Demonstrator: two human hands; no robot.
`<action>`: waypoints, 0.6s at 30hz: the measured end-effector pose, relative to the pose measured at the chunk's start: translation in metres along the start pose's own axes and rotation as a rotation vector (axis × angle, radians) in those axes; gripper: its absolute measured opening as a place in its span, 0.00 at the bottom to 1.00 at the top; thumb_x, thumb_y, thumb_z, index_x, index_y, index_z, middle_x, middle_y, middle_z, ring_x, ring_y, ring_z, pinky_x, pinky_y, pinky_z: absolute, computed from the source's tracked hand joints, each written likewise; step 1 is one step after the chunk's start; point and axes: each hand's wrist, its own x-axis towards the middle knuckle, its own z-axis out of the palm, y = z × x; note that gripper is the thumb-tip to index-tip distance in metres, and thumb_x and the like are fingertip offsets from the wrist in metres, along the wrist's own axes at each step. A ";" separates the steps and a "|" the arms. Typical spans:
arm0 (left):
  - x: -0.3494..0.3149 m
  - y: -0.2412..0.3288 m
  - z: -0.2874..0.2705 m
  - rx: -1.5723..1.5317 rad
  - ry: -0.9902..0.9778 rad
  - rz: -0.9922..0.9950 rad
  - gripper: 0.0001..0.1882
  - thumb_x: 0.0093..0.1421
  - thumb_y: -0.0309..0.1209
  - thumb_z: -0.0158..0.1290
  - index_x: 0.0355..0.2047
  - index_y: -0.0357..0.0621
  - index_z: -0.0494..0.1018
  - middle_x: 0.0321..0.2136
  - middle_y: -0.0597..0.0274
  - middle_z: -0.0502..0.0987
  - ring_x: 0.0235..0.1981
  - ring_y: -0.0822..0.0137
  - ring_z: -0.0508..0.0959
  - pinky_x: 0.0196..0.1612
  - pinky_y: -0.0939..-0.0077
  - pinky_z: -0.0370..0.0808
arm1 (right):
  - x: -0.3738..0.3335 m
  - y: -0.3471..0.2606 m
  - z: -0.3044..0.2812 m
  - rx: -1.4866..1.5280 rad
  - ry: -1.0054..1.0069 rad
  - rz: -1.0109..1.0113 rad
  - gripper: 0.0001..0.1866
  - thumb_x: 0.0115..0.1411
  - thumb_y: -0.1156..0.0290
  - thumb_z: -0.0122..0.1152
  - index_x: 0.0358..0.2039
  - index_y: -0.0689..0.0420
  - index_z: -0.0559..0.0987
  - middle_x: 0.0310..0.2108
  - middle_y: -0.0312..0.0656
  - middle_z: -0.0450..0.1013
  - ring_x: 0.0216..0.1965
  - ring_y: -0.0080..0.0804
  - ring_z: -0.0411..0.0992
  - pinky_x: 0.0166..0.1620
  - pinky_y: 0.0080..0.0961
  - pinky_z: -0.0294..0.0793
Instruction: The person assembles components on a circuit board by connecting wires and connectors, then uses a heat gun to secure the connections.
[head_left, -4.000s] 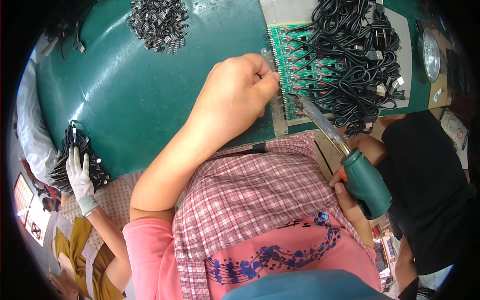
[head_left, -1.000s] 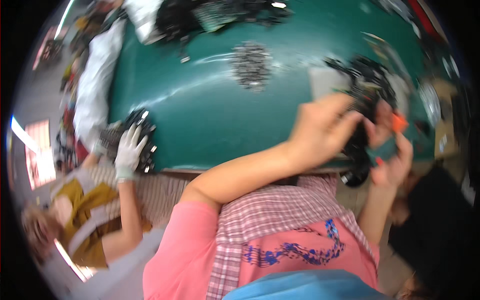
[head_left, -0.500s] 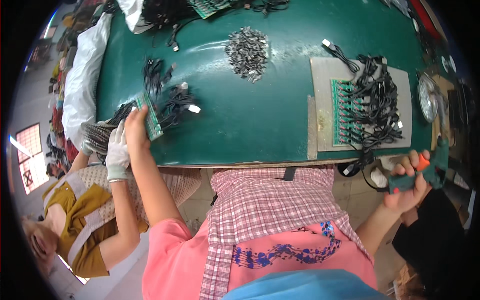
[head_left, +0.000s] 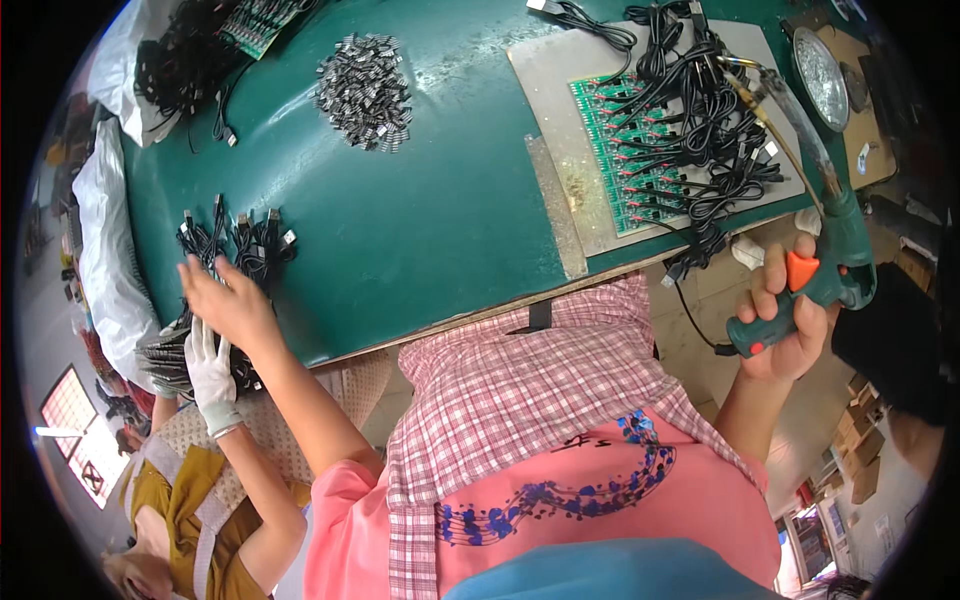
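Note:
My right hand [head_left: 790,335] grips a green soldering gun [head_left: 850,245] with an orange trigger, held off the table's right front edge. Its metal tip points toward a green circuit board panel [head_left: 603,150], where several black USB cables [head_left: 712,150] with red wire ends lie in a row across the board. At the left, my left hand [head_left: 235,305] is empty, fingers stretched out, just by two small bundles of black USB cables [head_left: 262,245]. A co-worker's gloved hand [head_left: 211,375] rests beside it on a thick bunch of dark cables [head_left: 165,360].
The panel lies on a grey board [head_left: 545,75] on the green table [head_left: 450,200]. A heap of small metal connectors [head_left: 365,95] sits farther back. White plastic bags [head_left: 105,230] line the left edge. A round metal dish [head_left: 820,80] stands at the far right.
The green circuit board that my left hand held is no longer in it, and its fingers have opened. The soldering gun has turned upward, its tip now over the cables. The view has swung right.

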 end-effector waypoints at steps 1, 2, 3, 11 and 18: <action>0.010 0.033 -0.021 -0.154 0.062 0.000 0.22 0.62 0.29 0.49 0.55 0.31 0.65 0.54 0.41 0.67 0.54 0.47 0.68 0.58 0.57 0.62 | -0.004 0.001 -0.002 0.034 -0.002 -0.015 0.27 0.55 0.69 0.56 0.55 0.58 0.60 0.36 0.47 0.64 0.31 0.32 0.71 0.37 0.36 0.81; 0.016 0.076 -0.045 -0.393 0.001 0.037 0.22 0.61 0.28 0.50 0.54 0.33 0.66 0.53 0.43 0.68 0.53 0.47 0.68 0.57 0.59 0.62 | -0.008 0.001 -0.003 0.070 -0.007 -0.025 0.27 0.56 0.69 0.55 0.55 0.57 0.60 0.36 0.47 0.64 0.31 0.32 0.71 0.38 0.36 0.81; 0.018 0.120 -0.063 -0.632 -0.062 0.073 0.21 0.60 0.26 0.50 0.54 0.34 0.66 0.53 0.46 0.69 0.53 0.48 0.68 0.57 0.60 0.62 | -0.010 0.002 -0.001 0.099 0.003 -0.039 0.26 0.56 0.70 0.55 0.55 0.57 0.60 0.36 0.48 0.65 0.31 0.32 0.72 0.38 0.37 0.81; -0.031 0.266 -0.069 -0.853 -0.500 0.983 0.33 0.53 0.42 0.56 0.59 0.45 0.64 0.62 0.58 0.61 0.63 0.59 0.60 0.65 0.59 0.52 | -0.004 0.010 0.018 0.016 -0.026 0.087 0.26 0.57 0.70 0.57 0.53 0.57 0.59 0.33 0.45 0.63 0.30 0.32 0.70 0.39 0.38 0.81; -0.041 0.249 -0.079 -0.839 -0.584 0.907 0.35 0.51 0.42 0.55 0.59 0.44 0.63 0.63 0.59 0.60 0.64 0.61 0.60 0.65 0.59 0.51 | -0.019 0.033 0.021 0.038 0.001 0.142 0.25 0.55 0.70 0.58 0.51 0.56 0.62 0.32 0.51 0.68 0.30 0.41 0.76 0.43 0.43 0.81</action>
